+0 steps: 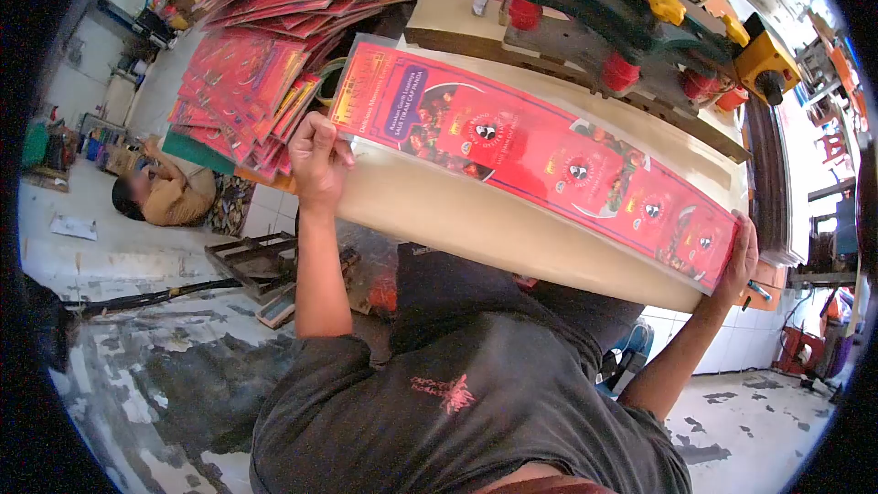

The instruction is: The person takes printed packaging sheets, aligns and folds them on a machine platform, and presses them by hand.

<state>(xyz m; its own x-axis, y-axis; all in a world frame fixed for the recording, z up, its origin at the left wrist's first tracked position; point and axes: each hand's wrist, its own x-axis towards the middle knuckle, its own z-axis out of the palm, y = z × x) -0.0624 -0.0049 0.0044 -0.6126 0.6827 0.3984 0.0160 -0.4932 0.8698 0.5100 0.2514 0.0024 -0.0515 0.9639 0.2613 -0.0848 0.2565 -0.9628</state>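
Observation:
A long red printed sheet [540,160] with a clear glossy edge stretches across the view, tilted down to the right. My left hand [319,160] grips its left end, fingers curled at the lower corner. At the opposite end, my right hand [743,261] holds the sheet's right edge between thumb and fingers. Beneath the sheet lies a cream-coloured work surface [457,224]. Just beyond the surface stands a dark green machine [594,5] with red and yellow parts.
Stacks of red printed sheets [242,82] lie at the upper left. A yellow switch box [766,64] is on the machine's right. Another person [169,192] sits low at the far left. A dark metal frame [261,261] lies on the floor.

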